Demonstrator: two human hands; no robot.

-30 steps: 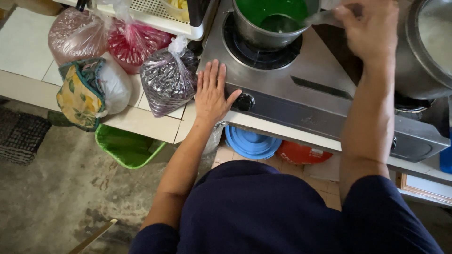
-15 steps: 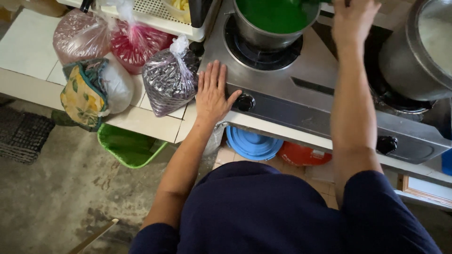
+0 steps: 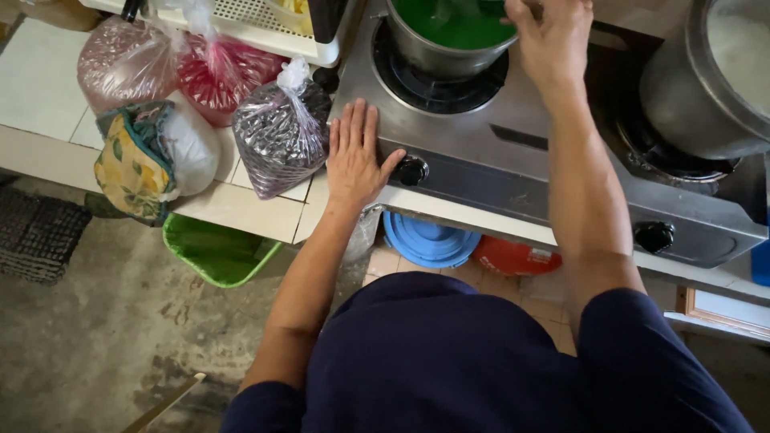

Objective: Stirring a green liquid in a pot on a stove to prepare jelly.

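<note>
My left hand (image 3: pixel 353 156) lies flat, fingers apart, on the front left corner of the steel gas stove (image 3: pixel 497 136), just left of a black knob (image 3: pixel 411 170). My right hand (image 3: pixel 553 40) reaches over the right rim of a steel pot (image 3: pixel 437 52) of green liquid (image 3: pixel 457 20) on the left burner. Its fingers are curled shut on a spoon whose handle is mostly hidden by the hand.
A large steel pot (image 3: pixel 706 80) fills the right burner, above a second knob (image 3: pixel 655 236). Tied bags, dark purple (image 3: pixel 281 132), red (image 3: pixel 216 76) and pink (image 3: pixel 124 64), plus a floral cloth bag (image 3: pixel 132 168), crowd the tiled counter (image 3: pixel 40 88). Below sit a green basin (image 3: pixel 216 252) and a blue lid (image 3: pixel 429 240).
My right hand has moved left and further over the green pot's rim. My left hand has stayed flat on the stove corner.
</note>
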